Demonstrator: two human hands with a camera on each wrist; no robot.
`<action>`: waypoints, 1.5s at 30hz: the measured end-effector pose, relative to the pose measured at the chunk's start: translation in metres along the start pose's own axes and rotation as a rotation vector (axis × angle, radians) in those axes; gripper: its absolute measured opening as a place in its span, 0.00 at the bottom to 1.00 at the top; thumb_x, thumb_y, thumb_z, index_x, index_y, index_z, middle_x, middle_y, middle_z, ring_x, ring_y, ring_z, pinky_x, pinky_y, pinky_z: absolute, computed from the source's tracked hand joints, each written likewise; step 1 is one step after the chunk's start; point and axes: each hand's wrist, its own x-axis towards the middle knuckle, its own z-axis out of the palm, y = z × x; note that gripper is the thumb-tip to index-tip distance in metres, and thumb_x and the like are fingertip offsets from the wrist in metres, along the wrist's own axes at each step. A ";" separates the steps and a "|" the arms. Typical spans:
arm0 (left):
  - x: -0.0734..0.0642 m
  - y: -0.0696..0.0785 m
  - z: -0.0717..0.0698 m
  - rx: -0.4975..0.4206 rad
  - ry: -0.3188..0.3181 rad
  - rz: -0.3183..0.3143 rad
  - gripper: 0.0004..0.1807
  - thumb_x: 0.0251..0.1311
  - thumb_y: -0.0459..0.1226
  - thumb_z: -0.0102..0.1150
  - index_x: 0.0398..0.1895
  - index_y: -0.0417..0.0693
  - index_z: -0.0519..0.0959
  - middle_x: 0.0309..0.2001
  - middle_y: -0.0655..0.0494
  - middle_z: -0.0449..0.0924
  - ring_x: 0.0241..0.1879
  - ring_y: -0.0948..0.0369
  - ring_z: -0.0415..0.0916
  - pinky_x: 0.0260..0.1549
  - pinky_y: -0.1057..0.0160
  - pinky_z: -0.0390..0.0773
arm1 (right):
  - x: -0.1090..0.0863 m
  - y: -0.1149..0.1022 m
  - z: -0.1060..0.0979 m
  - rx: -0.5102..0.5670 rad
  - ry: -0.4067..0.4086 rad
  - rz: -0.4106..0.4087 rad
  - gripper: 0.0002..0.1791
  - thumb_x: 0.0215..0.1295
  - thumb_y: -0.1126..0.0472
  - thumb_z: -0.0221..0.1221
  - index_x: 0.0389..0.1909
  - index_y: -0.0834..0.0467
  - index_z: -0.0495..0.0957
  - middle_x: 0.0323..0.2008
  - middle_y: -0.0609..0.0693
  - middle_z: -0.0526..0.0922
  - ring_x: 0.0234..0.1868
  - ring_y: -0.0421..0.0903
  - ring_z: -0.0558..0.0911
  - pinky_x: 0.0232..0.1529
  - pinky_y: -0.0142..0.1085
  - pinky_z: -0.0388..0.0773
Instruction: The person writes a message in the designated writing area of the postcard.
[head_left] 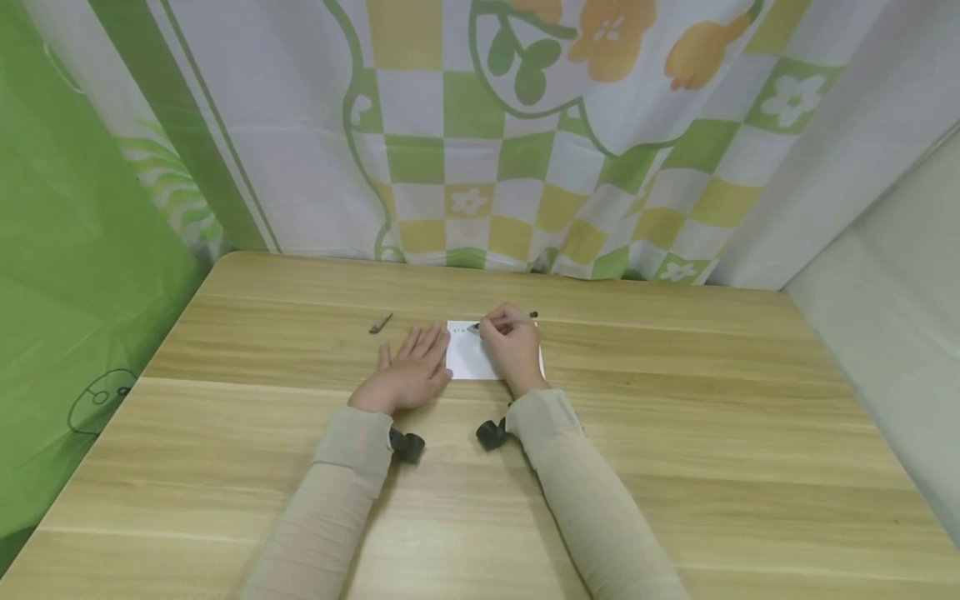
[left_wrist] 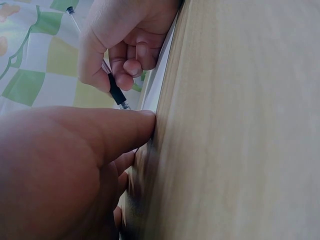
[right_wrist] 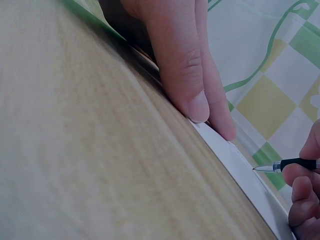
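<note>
A small white sheet of paper (head_left: 468,362) lies on the wooden table, with a short row of dark marks along its top left. My right hand (head_left: 513,346) pinches a pen with a clear barrel and black grip (right_wrist: 295,164), its tip at the paper by the marks. The little and ring fingers curl under beside the sheet. My left hand (head_left: 412,367) lies flat with fingers spread, the thumb (right_wrist: 198,107) and a fingertip pressing the paper's left edge. Part of the sheet is hidden beneath the right hand.
A pen cap (head_left: 381,323) lies on the table (head_left: 675,433) beyond the left hand. Behind the far edge hangs a checked, flowered curtain (head_left: 472,150). Green cloth (head_left: 75,250) hangs on the left, and a pale surface (head_left: 892,267) rises on the right.
</note>
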 end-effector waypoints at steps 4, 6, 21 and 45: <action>-0.001 0.000 -0.001 0.004 0.004 -0.002 0.38 0.78 0.55 0.34 0.83 0.56 0.36 0.82 0.58 0.24 0.79 0.51 0.17 0.66 0.32 0.15 | 0.000 0.000 0.000 -0.005 -0.003 0.007 0.04 0.58 0.62 0.60 0.28 0.56 0.82 0.27 0.49 0.83 0.31 0.45 0.78 0.34 0.35 0.75; 0.000 0.000 0.000 0.003 0.000 -0.003 0.38 0.78 0.55 0.34 0.83 0.56 0.36 0.82 0.58 0.24 0.79 0.51 0.17 0.66 0.32 0.15 | 0.000 0.000 0.000 -0.005 -0.005 0.005 0.04 0.58 0.62 0.59 0.28 0.56 0.82 0.27 0.49 0.83 0.31 0.46 0.79 0.35 0.35 0.75; 0.002 -0.001 -0.001 -0.001 -0.018 -0.010 0.38 0.78 0.55 0.34 0.82 0.58 0.34 0.81 0.60 0.22 0.78 0.51 0.16 0.66 0.33 0.14 | 0.000 0.000 0.000 0.013 -0.007 0.014 0.05 0.58 0.62 0.59 0.26 0.56 0.81 0.28 0.50 0.83 0.32 0.47 0.78 0.35 0.38 0.75; -0.004 0.003 -0.004 -0.016 -0.022 -0.006 0.37 0.79 0.55 0.33 0.83 0.58 0.35 0.81 0.59 0.23 0.78 0.52 0.15 0.66 0.32 0.14 | 0.000 0.000 0.000 -0.019 -0.005 0.008 0.04 0.57 0.61 0.59 0.26 0.56 0.81 0.29 0.50 0.82 0.33 0.47 0.77 0.35 0.38 0.75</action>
